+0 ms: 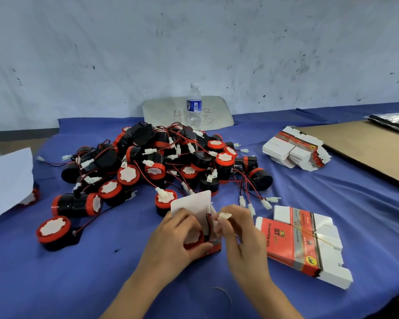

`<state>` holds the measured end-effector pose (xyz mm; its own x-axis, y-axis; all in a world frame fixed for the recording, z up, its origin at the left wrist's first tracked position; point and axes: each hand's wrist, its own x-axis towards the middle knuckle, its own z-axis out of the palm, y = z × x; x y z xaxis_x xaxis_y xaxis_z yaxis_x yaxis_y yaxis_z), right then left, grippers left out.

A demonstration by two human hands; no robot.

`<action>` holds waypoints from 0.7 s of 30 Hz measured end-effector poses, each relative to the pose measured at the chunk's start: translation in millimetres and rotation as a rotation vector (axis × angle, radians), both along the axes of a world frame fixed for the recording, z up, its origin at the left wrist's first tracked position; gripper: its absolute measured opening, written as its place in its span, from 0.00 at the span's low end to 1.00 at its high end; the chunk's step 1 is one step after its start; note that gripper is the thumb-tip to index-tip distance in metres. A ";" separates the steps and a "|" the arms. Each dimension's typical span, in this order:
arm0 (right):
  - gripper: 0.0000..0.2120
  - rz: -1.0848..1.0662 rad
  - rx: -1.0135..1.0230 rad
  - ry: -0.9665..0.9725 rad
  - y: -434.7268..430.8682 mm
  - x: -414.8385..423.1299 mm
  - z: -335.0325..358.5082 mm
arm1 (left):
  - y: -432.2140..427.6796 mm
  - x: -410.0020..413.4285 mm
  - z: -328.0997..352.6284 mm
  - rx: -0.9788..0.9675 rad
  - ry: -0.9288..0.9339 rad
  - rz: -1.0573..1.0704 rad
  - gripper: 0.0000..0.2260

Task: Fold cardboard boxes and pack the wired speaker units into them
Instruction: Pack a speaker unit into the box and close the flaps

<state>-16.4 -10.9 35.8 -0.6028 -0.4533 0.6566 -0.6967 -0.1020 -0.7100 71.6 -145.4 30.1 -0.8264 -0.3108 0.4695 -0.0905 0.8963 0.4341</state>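
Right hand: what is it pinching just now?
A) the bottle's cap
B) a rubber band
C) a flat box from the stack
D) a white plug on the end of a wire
D: the right hand pinches a white plug, its wire running down into the box that the left hand holds.

Desk (78, 284): draped in matt blue cloth. Speaker units (157, 162): glossy black plastic bodies, red plastic caps, white plastic connectors. Flat box blanks (293, 245): printed card, red face faintly glossy, white flaps matt. Water bottle (194, 107): clear, smooth plastic. Cardboard sheet (373, 148): matt brown.
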 end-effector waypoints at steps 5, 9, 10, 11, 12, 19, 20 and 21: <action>0.10 -0.106 0.323 0.287 -5.7 4.5 -2.2 | 3.7 -0.3 -1.2 0.152 0.053 -0.023 0.19; 0.13 -0.293 0.461 0.432 -8.7 6.2 2.7 | 5.4 -2.9 -3.7 0.147 0.049 -0.044 0.23; 0.17 -0.316 0.481 0.430 -9.4 4.9 4.4 | 5.3 -3.3 -4.5 0.142 0.054 -0.048 0.25; 0.19 -0.329 0.495 0.416 -10.1 4.1 6.9 | 4.7 -3.3 -5.5 0.145 0.055 -0.051 0.27; 0.20 -0.332 0.496 0.410 -11.1 1.8 9.3 | 4.2 -3.4 -6.4 0.150 0.054 -0.054 0.29; 0.11 -0.319 0.617 0.253 -15.6 -12.2 8.0 | 2.1 -4.1 -6.5 0.147 0.074 -0.069 0.25; 0.12 -0.296 0.566 0.221 -15.2 -14.9 1.9 | 1.9 -4.1 -6.8 0.123 0.079 -0.064 0.22; 0.10 -0.272 0.512 0.192 -14.2 -15.6 -2.5 | 2.1 -4.1 -7.1 0.094 0.090 -0.053 0.19</action>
<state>-32.0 -25.1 33.3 -0.6339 -0.5867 0.5039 -0.7701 0.4187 -0.4812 67.6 -143.4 23.0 -0.7988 -0.3141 0.5131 -0.0011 0.8536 0.5209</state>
